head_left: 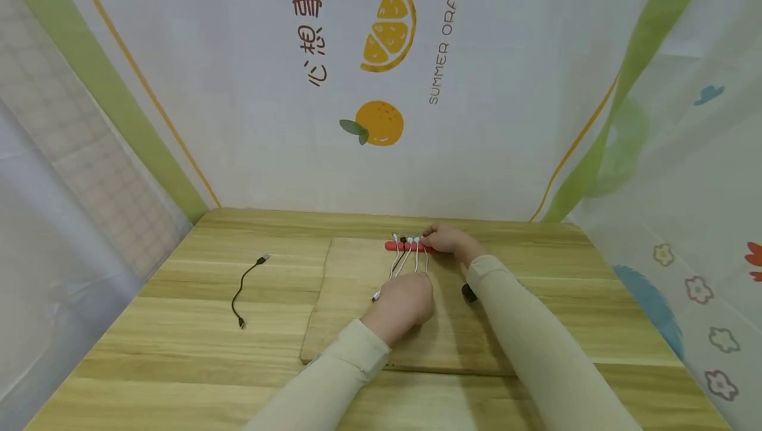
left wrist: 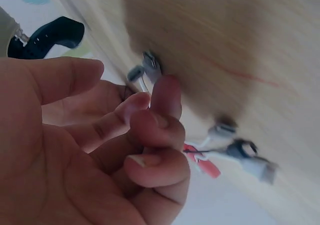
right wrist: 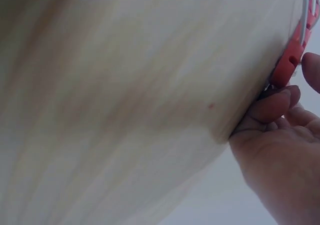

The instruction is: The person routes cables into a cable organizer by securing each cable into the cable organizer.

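A red cable holder (head_left: pixel 391 246) lies near the far edge of the wooden board (head_left: pixel 345 332). White cables (head_left: pixel 417 260) and a black one run through it toward me. At its right end is my right hand (head_left: pixel 448 239); in the right wrist view the thumb and curled fingers close around the end of the holder (right wrist: pixel 288 62). My left hand (head_left: pixel 407 299) hovers over the cables' near ends, hiding most of them. In the left wrist view its fingers (left wrist: pixel 157 170) bend loosely, thumb apart, and grip nothing visible. Grey USB plugs (left wrist: pixel 151 65) lie beyond the fingertips.
A short black USB cable (head_left: pixel 237 292) lies on the wooden table (head_left: pixel 178 352), left of the board. A black piece (head_left: pixel 469 293) shows beside my right forearm. White printed curtains (head_left: pixel 268 153) hang behind and on both sides.
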### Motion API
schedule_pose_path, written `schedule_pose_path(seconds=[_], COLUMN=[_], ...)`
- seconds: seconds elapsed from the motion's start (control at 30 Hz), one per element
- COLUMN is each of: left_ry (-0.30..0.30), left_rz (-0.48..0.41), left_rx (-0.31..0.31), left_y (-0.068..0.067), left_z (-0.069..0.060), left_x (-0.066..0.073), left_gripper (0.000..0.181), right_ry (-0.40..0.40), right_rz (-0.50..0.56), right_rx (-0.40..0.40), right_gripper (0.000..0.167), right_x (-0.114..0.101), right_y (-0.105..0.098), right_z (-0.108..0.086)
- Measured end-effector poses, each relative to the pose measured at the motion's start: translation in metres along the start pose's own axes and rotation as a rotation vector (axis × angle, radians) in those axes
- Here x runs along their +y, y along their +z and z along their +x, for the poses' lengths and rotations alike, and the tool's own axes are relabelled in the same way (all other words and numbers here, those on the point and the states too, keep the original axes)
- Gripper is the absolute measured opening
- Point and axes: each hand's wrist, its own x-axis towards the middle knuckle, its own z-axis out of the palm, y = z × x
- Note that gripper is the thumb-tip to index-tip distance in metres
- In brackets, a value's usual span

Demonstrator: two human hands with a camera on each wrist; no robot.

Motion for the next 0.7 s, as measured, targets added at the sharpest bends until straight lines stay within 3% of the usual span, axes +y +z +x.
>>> schedule_pose_path(seconds=[0.17,0.33,0.43,0.53,0.7], left_ry=[0.017,-0.015,-0.101,-0.174,-0.279], left_rz=[-0.059,-0.148,-0.213,-0.239,-0.223], left_rx=[0.056,0.103,0.101,0.075,0.010], left_y=[-0.009,-0.030,-0.047,-0.060,-0.065], left_z=[-0.009,-0.023,-0.033,-0.046,-0.074], left_x=[-0.017,-0.060,-0.097,-0.144,-0.226], left_gripper=[0.016,0.023,0.027,0.029,0.032], right_ry=[0.017,-0.032,-0.061,-0.061,-0.078], right_rz=[0.039,-0.040,-0.156,-0.196,-0.256], right_rx=[0.005,0.075,0.143,0.179,0.198], right_gripper=[0.054,0.053,0.049,0.048,0.046], right_x=[0.003,0.001,-0.004,-0.013,-0.033], right_y=[0.000,0.005,0.011,0.016,0.021], right_z=[-0.002,-0.001,-0.002,-0.006,-0.016])
